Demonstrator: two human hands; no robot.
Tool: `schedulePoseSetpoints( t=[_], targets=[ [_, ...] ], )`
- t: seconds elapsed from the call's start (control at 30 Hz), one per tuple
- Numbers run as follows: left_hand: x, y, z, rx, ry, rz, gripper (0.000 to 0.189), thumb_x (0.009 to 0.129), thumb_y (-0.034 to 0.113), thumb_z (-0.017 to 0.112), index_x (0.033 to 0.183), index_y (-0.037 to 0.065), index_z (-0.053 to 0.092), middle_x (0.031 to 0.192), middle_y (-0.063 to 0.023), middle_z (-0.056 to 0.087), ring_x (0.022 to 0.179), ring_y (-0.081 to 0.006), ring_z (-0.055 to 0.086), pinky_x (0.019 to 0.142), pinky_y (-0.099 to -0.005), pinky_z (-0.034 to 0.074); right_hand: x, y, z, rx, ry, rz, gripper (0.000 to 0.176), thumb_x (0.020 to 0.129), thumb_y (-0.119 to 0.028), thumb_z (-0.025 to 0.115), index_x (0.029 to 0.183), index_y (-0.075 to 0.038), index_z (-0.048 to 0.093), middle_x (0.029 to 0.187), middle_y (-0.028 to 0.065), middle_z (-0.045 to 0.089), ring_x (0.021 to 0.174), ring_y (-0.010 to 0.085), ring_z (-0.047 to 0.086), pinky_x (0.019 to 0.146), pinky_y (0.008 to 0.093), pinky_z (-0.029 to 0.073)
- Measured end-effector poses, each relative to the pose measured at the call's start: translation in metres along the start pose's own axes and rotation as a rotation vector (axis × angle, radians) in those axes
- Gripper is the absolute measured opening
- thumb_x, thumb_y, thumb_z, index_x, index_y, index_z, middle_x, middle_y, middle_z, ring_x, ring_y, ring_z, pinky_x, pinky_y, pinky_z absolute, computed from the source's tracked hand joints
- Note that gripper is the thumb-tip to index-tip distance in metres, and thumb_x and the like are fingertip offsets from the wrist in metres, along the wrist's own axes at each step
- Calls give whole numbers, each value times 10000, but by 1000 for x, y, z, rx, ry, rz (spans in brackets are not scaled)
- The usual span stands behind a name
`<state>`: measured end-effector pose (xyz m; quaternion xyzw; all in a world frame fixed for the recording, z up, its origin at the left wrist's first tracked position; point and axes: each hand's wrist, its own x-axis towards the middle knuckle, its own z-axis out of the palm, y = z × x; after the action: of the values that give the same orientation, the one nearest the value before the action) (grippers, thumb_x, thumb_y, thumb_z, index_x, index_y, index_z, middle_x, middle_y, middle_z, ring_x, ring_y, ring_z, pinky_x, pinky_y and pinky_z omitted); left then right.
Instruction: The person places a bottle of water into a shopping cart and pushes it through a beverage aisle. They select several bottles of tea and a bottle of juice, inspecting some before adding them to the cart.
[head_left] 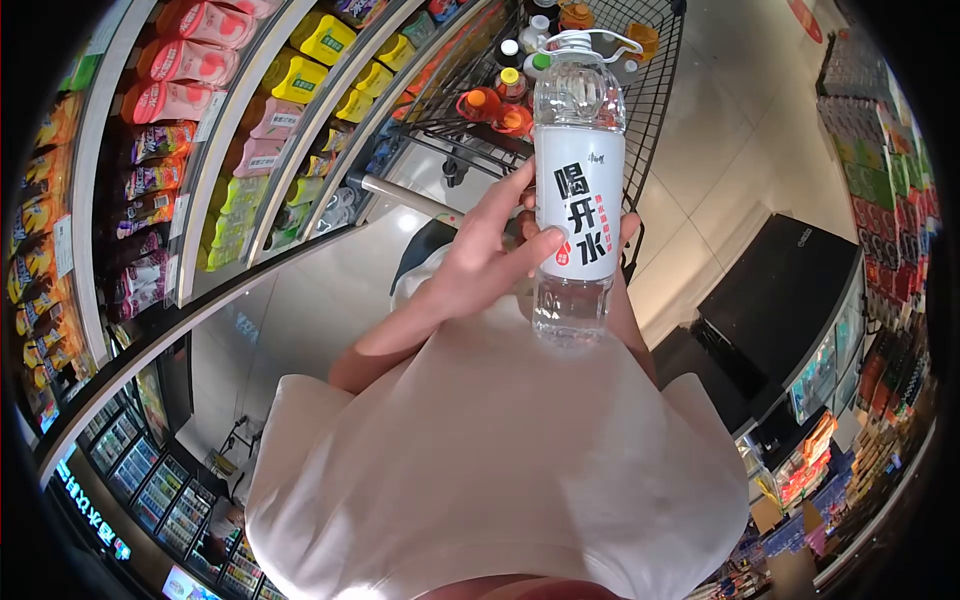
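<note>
A large clear water bottle [580, 210] stands upright in front of my chest, with a white label bearing black and red characters and a white carry loop at its cap. My left hand [490, 240] grips its left side, the thumb lying across the label and the fingers going behind. On the other side, my right hand [629, 230] holds the bottle from behind; most of that hand is hidden by the bottle. Just beyond is a dark wire shopping cart [655, 110] with several bottles in it, among them orange ones [483, 103].
Store shelves [190, 230] with pink, yellow and green packages run along the left. The cart's handle [410, 198] is close to my left forearm. To the right are a black cabinet [780, 300] and stacked goods [875, 200]. Tiled floor [740, 150] lies between cart and cabinet.
</note>
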<state>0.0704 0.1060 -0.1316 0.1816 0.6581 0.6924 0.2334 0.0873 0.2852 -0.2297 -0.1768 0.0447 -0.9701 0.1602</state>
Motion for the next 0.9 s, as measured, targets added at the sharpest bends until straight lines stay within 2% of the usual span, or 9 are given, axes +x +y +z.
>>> schedulePoseSetpoints(
  t=[0.17, 0.27, 0.4, 0.47, 0.5, 0.57, 0.67, 0.8, 0.9],
  targets=[
    [3, -2, 2, -40, -29, -18, 854, 1046, 150, 790, 1735, -38, 321, 1370, -139, 628, 1049, -134, 596, 673, -272, 590, -6, -13, 4, -112, 2, 46, 1236, 847, -856, 767, 1641, 22, 415, 1440, 223, 651, 1202, 361, 714, 863, 531, 701],
    [4, -16, 3, 136, -16, 104, 819, 1059, 162, 777, 1732, -18, 348, 1425, -140, 636, 1202, -165, 608, 836, -314, 614, -20, -14, 15, -248, 283, 23, 1128, 947, -837, 664, 1666, -7, 406, 1485, 211, 658, 1288, 331, 714, 992, 489, 669],
    [16, -28, 2, 109, 45, 155, 706, 1087, 176, 738, 1694, -7, 428, 1553, -165, 608, 1438, -244, 562, 1130, -395, 518, -41, -16, 20, -432, 612, 57, 970, 1068, -759, 547, 1692, -33, 393, 1540, 210, 647, 1360, 290, 701, 1130, 461, 601],
    [22, -42, -12, 46, 60, 74, 644, 1099, 189, 722, 1660, -14, 481, 1615, -187, 582, 1516, -276, 529, 1237, -417, 436, -46, -19, 2, -315, 596, 58, 962, 1054, -743, 580, 1679, -31, 413, 1522, 229, 656, 1337, 368, 707, 1105, 525, 607],
    [27, -62, -33, 232, 141, 198, 587, 1116, 219, 700, 1617, -34, 529, 1617, -216, 589, 1509, -304, 543, 1274, -422, 394, -49, -20, -12, -257, 587, 56, 958, 1046, -734, 596, 1672, -31, 422, 1512, 239, 660, 1325, 406, 710, 1092, 558, 609],
    [36, -93, -92, 383, 429, 141, 580, 1128, 290, 682, 1579, -53, 558, 1559, -237, 642, 1463, -339, 593, 1253, -417, 414, -54, -22, -34, -208, 584, 23, 1001, 996, -767, 635, 1636, -17, 460, 1473, 276, 676, 1285, 492, 717, 1043, 626, 621],
    [19, -117, -179, 1221, 641, 70, 607, 1071, 361, 729, 1533, -14, 606, 1479, -266, 665, 1337, -454, 607, 1189, -522, 445, -75, -32, -46, -231, 662, 34, 1020, 977, -791, 635, 1620, -14, 476, 1462, 282, 677, 1282, 473, 723, 1022, 615, 630],
    [20, -147, -193, 1282, 677, -43, 615, 1108, 487, 647, 1533, 43, 616, 1361, -258, 699, 1260, -479, 616, 1119, -540, 469, -92, -26, -53, -127, 803, -67, 1002, 1007, -820, 535, 1607, -19, 489, 1430, 253, 689, 1192, 443, 751, 941, 603, 646],
    [27, -148, -185, 1246, 761, -49, 589, 1116, 484, 639, 1478, 20, 641, 1292, -264, 717, 1210, -479, 621, 1091, -544, 470, -101, -27, -64, -69, 725, -125, 949, 1056, -791, 453, 1591, -8, 495, 1419, 245, 686, 1197, 441, 740, 912, 595, 651]
  ],
)
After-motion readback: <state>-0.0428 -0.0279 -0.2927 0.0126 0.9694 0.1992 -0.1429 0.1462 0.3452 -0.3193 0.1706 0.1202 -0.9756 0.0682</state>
